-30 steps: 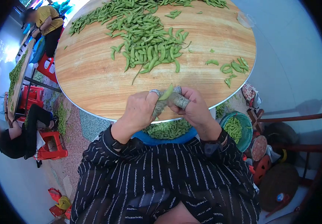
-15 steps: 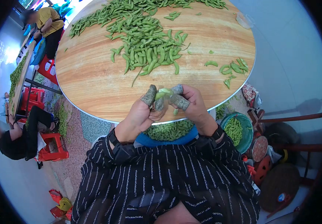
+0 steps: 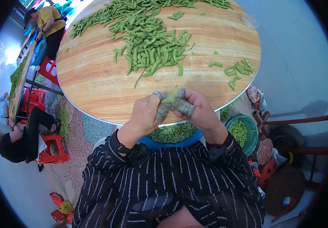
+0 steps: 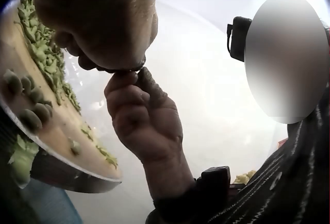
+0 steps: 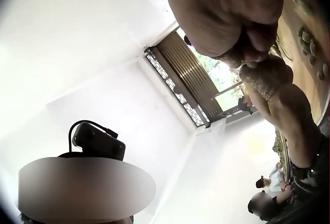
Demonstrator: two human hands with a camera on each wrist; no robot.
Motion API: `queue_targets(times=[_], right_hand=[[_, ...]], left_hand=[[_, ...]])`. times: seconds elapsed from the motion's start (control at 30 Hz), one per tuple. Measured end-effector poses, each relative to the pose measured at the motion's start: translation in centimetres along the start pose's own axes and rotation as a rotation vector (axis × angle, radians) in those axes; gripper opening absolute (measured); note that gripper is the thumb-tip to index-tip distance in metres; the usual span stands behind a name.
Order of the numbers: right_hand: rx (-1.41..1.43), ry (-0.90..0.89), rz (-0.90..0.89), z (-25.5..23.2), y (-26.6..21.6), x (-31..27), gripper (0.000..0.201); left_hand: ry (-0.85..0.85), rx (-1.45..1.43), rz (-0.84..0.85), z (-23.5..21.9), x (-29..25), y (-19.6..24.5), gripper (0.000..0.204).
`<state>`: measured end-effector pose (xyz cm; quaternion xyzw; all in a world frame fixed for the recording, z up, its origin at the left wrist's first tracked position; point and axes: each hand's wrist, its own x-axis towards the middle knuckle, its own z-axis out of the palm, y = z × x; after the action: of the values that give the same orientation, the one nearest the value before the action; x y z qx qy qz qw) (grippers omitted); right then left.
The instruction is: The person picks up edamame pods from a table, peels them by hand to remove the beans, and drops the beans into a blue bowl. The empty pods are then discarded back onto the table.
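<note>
Over the near edge of the round wooden table [image 3: 95, 87], the left hand [image 3: 145, 114] and right hand [image 3: 200, 112] meet, with grey woven covers on thumbs and forefingers. Between their fingertips a green pod [image 3: 174, 93] is pinched from both sides, its tip pointing up. Beneath the hands, a blue basin [image 3: 145, 142] holds shelled green beans [image 3: 171, 133]. A heap of pods [image 3: 148, 49] lies farther up the table. In the left wrist view the right hand [image 4: 149, 126] touches the left hand's fingertips; the pod cannot be made out there.
Loose pods [image 3: 242, 68] lie at the table's right. A green basket [image 3: 252, 133] of pods stands on the floor at right, near red bars [image 3: 301, 121]. At left are red stools [image 3: 51, 150] and several seated people around another table [image 3: 21, 79].
Half a second ago the left thumb and forefinger were spread around the pod; now they are closed together on it, and the pod stands more upright. The table heap looks unchanged.
</note>
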<state>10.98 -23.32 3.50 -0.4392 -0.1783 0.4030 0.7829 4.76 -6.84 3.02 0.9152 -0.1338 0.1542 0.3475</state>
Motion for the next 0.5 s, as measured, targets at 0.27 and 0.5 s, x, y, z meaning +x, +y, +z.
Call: queue_targets(times=[0.27, 0.5], right_hand=[[-0.101, 0.037, -0.028, 0.0, 0.7, 0.6, 0.011], [-0.491, 0.062, -0.341, -0.3, 2.2, 1.5, 0.008]], left_hand=[[0.036, -0.026, 0.005, 0.4, 0.0, 0.1, 0.022], [0.009, -1.085, -0.816, 0.4, 0.2, 0.7, 0.029]])
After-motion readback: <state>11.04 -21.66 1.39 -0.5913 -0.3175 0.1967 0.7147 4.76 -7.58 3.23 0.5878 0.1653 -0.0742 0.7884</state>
